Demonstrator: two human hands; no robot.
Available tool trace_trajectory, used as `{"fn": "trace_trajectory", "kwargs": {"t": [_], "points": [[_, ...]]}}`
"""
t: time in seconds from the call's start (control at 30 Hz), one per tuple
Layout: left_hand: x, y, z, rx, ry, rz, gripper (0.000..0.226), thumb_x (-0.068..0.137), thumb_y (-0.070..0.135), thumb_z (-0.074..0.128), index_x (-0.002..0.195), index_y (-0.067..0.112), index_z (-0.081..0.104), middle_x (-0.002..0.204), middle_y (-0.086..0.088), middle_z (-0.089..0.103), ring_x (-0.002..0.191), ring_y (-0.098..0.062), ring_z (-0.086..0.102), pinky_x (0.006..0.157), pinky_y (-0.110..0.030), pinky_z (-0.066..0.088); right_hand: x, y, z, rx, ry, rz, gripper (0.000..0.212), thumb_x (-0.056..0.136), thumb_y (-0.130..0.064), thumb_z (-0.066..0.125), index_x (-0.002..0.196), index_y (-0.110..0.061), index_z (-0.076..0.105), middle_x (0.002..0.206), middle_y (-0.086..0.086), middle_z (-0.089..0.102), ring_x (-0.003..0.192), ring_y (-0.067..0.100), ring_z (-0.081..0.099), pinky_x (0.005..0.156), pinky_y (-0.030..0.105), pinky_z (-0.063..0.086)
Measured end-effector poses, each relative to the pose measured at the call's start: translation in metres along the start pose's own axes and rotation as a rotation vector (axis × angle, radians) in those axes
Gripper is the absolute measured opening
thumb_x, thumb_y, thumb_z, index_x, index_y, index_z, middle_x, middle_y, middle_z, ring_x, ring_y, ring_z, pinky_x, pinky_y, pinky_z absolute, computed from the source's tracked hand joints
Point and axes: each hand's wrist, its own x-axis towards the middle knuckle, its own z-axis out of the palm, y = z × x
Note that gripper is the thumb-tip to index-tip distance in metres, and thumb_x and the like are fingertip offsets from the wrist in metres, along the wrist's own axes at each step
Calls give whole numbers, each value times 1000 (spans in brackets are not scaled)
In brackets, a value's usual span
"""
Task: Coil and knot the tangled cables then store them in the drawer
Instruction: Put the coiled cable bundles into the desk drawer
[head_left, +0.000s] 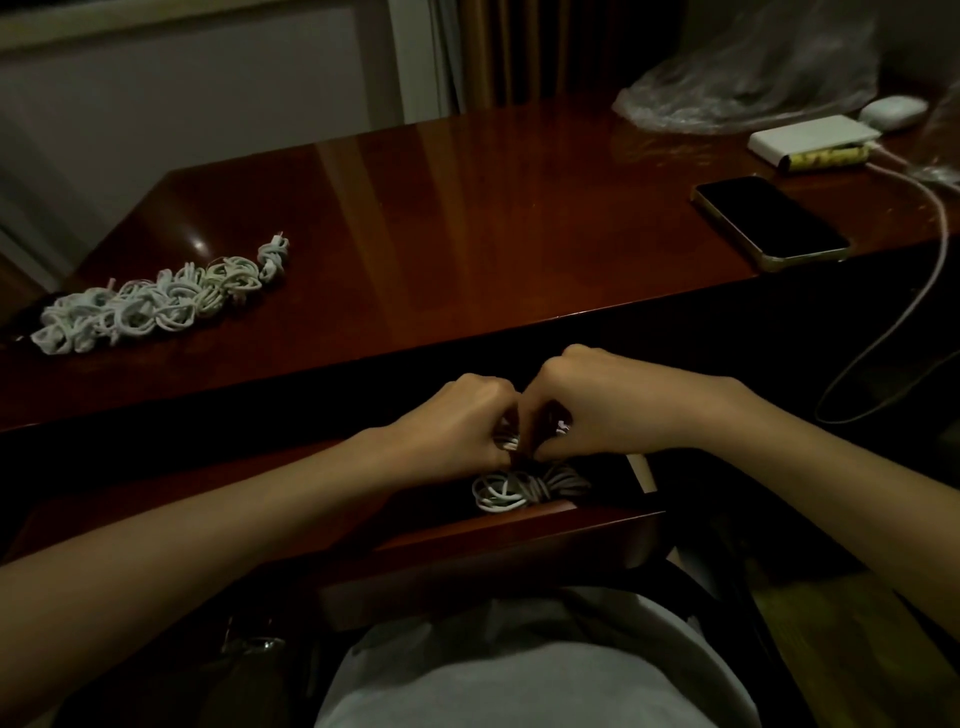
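Both my hands meet over the open drawer (519, 525), which is pulled out under the desk's front edge. My left hand (457, 421) and my right hand (597, 405) have their fingers curled around a small white cable (511, 441) held between them, mostly hidden by the fingers. Just below the hands, inside the drawer, lies a coiled bundle of white and grey cables (530, 488). On the desk's left part sits a row of several knotted white cable coils (156, 301).
A dark phone (769, 221) lies at the desk's right edge. Behind it are a white power bank (810, 139), a small white case (892, 111) and a crumpled plastic bag (737, 88). A charging cable (898, 312) hangs off the right side.
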Motion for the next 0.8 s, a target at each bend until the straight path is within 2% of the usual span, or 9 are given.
{"fn": "trace_trajectory", "kwargs": {"t": [0.2, 0.27, 0.33, 0.4, 0.5, 0.6, 0.67, 0.77, 0.8], "points": [[-1, 0, -9, -3, -57, -56, 22, 85, 26, 71, 93, 6, 67, 80, -4, 68, 69, -14, 63, 64, -34, 52, 10, -3, -9, -14, 78, -40, 8, 85, -13, 70, 89, -19, 74, 78, -12, 66, 74, -1, 63, 70, 19, 53], [-5, 0, -17, 1, -45, -70, 24, 86, 30, 71, 90, 6, 66, 73, -1, 65, 63, -13, 59, 58, -27, 48, 14, -7, -13, -29, 90, -67, 6, 86, -15, 70, 87, -20, 74, 75, -13, 65, 72, -2, 62, 67, 19, 52], [-11, -2, -26, 0, -38, -98, 31, 86, 34, 70, 84, 4, 64, 67, -2, 60, 57, -17, 54, 52, -29, 42, 22, -13, -18, -55, 101, -100, 5, 86, -18, 70, 86, -21, 74, 72, -14, 64, 71, -3, 60, 62, 19, 51], [-17, -6, -39, -7, -40, -155, 34, 86, 35, 70, 82, 2, 63, 66, -4, 59, 55, -19, 53, 51, -31, 41, 34, -20, -24, -85, 109, -135, 5, 85, -19, 71, 87, -22, 74, 76, -13, 66, 71, 0, 61, 64, 23, 53], [-32, -14, -65, 17, -4, -235, 29, 84, 34, 72, 81, 6, 65, 66, 0, 60, 56, -14, 56, 48, -27, 41, 56, -36, -35, -92, 117, -199, 6, 84, -20, 71, 88, -23, 74, 78, -13, 66, 73, 1, 61, 66, 29, 55], [-52, -27, -92, 32, 72, -305, 21, 84, 29, 73, 87, 9, 71, 73, 1, 67, 64, -11, 61, 55, -27, 46, 83, -51, -46, -87, 139, -249, 5, 84, -21, 71, 87, -25, 73, 79, -13, 65, 75, 0, 60, 69, 30, 55], [-68, -39, -109, 64, 145, -352, 15, 84, 24, 73, 95, 15, 75, 84, 5, 72, 74, -3, 65, 68, -23, 51, 104, -60, -50, -95, 163, -266, 6, 84, -23, 70, 89, -26, 72, 83, -12, 66, 80, 3, 61, 73, 33, 55], [-86, -61, -130, 141, 309, -431, 15, 84, 25, 72, 97, 18, 76, 95, 7, 74, 80, 3, 63, 72, -6, 43, 140, -69, -54, -149, 202, -272, 7, 85, -22, 69, 92, -21, 71, 86, -7, 66, 83, 11, 63, 75, 37, 56], [-90, -68, -136, 178, 367, -474, 15, 85, 26, 72, 97, 17, 76, 95, 6, 74, 81, 2, 63, 72, -5, 42, 153, -71, -55, -169, 217, -267, 8, 86, -20, 68, 93, -19, 71, 88, -4, 67, 84, 14, 64, 75, 39, 56]]}}
